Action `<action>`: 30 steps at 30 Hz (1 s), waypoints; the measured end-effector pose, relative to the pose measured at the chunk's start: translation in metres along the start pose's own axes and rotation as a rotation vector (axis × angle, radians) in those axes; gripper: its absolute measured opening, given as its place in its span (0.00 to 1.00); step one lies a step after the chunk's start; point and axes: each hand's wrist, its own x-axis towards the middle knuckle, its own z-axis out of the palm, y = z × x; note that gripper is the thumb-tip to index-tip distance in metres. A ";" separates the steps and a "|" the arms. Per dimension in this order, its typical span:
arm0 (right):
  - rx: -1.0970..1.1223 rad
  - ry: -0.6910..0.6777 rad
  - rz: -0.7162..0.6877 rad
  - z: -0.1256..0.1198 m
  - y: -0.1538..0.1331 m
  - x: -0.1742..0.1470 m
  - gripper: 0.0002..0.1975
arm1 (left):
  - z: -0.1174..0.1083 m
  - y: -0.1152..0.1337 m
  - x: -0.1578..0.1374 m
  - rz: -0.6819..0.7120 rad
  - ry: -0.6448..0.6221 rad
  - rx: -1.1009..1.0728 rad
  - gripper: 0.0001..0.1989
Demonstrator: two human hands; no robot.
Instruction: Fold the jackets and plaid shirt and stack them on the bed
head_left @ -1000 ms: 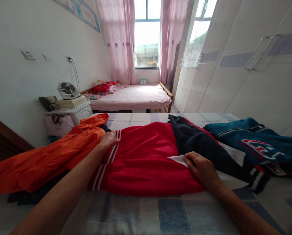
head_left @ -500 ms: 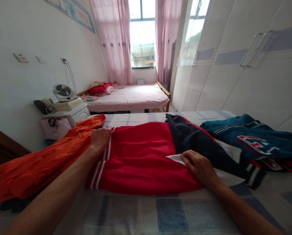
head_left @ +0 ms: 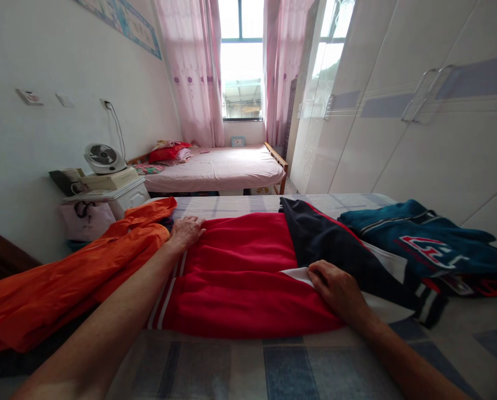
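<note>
A red, navy and white jacket (head_left: 240, 300) lies spread across the checked bed, its striped hem to the left and a navy sleeve folded over at the right. My left hand (head_left: 189, 230) rests on the far corner of the hem, fingers stretched out flat on the cloth. Near the white panel, my right hand (head_left: 334, 283) has its fingers curled and pinched on the jacket fabric. The fingertips of that hand are partly hidden.
An orange jacket (head_left: 85, 272) lies at the left, and a folded teal garment (head_left: 423, 236) with a lettered patch at the right. Beyond the checked bed (head_left: 288, 366) stand a pink-sheeted bed (head_left: 227, 166), a small fan (head_left: 104, 158) and a white wardrobe (head_left: 440, 150).
My left hand has slid slightly right along the far side of the hem, its fingers going from curled to stretched flat. My right hand keeps its place on the jacket.
</note>
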 end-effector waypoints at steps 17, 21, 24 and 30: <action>-0.018 0.016 0.026 0.002 -0.002 0.001 0.09 | 0.021 0.040 -0.146 0.326 -0.013 -0.190 0.25; 0.018 0.001 0.055 -0.002 -0.003 0.002 0.09 | 0.027 0.022 -0.153 0.250 0.014 -0.240 0.26; 0.087 -0.116 0.046 -0.020 -0.005 0.015 0.09 | 0.027 0.020 -0.158 0.188 0.047 -0.270 0.27; -0.190 0.029 0.233 -0.071 0.005 0.088 0.13 | 0.033 0.020 -0.163 0.120 0.086 -0.290 0.26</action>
